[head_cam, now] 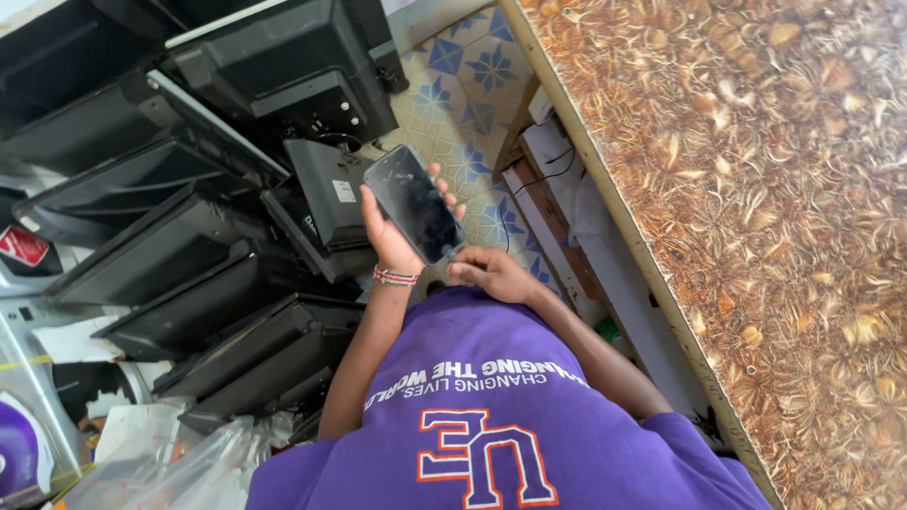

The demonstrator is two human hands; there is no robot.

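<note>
My left hand [385,238], with a beaded bracelet [395,277] at the wrist, holds a black smartphone [414,203] from behind. The phone's dark, smudged screen faces up towards me. My right hand [491,274] sits at the phone's lower end, its fingers curled and pinching that bottom edge. Both hands are raised in front of my purple shirt [491,416], above the floor.
Several black flat monitors [189,246] lean stacked on the left. Patterned blue-and-cream floor tiles [463,85] show between them and a brown leaf-patterned tabletop [756,189] on the right. A shelf with cables [557,179] runs under the table edge. Clear plastic bags [161,463] lie at the lower left.
</note>
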